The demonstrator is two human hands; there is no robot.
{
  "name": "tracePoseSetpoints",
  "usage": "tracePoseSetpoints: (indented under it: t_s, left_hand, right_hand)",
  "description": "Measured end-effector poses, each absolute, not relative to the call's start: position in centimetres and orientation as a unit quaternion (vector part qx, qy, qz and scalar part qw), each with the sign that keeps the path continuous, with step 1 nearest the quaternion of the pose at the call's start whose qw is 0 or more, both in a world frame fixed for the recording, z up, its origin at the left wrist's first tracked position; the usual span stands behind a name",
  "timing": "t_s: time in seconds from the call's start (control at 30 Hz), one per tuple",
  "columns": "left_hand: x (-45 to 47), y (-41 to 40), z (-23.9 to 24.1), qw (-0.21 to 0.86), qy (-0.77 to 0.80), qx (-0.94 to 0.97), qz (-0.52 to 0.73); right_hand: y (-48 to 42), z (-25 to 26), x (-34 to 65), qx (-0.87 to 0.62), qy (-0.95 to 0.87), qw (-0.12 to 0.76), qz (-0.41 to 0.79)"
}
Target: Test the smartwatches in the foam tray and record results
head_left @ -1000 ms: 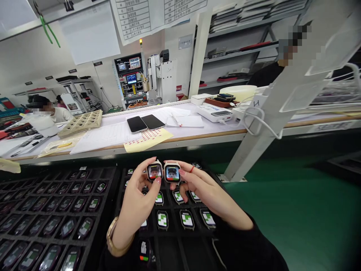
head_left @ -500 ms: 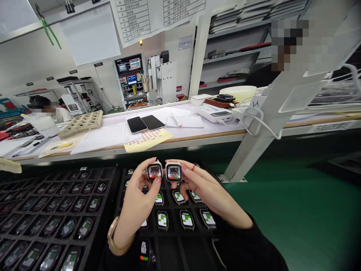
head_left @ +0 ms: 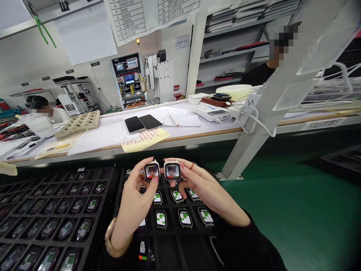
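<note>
My left hand [head_left: 135,203] pinches a small white smartwatch body [head_left: 152,171] with a lit camera picture on its screen. My right hand [head_left: 204,192] grips a second watch body [head_left: 172,170] just to the right of it, its screen also lit. Both watches are held side by side, upright, above a black compartment tray [head_left: 169,248]. That tray holds several more watch bodies [head_left: 161,218] showing green and white screens.
A second black tray [head_left: 53,210] of watch bodies lies to the left. Beyond is a white bench with two phones [head_left: 142,123], papers, a yellow label sheet [head_left: 146,139] and a beige tray [head_left: 77,123]. A white post [head_left: 262,120] slants at right. Other people sit far left and far right.
Both hands with the two watches stay almost still; the view has shifted slightly so everything sits a little further left.
</note>
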State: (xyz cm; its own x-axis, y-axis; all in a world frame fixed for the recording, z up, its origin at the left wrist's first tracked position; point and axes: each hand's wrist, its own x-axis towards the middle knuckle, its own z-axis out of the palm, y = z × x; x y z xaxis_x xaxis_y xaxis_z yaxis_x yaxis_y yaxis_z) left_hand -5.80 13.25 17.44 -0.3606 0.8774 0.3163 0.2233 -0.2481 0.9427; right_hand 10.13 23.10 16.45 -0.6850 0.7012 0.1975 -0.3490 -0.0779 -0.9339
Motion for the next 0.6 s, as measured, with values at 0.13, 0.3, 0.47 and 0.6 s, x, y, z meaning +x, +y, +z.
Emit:
tracePoseSetpoints:
  t_s: [0.13, 0.3, 0.47, 0.6]
  left_hand:
    - [-5.79, 13.21, 17.45, 0.265, 0.552, 0.501, 0.611]
    - [-5.78, 13.28, 17.44, 0.262, 0.552, 0.505, 0.610]
    - [-5.70, 13.25, 17.40, 0.267, 0.551, 0.504, 0.609]
    - [-5.73, 13.23, 17.36, 0.266, 0.550, 0.505, 0.609]
  right_hand:
    - [23.08, 16.44, 10.21, -0.156, -0.574, 0.363, 0.717]
    - [23.04, 16.49, 10.27, -0.161, -0.579, 0.363, 0.712]
    - [23.04, 16.49, 10.23, -0.163, -0.579, 0.367, 0.709]
    - [23.07, 16.42, 10.26, -0.155, -0.576, 0.369, 0.713]
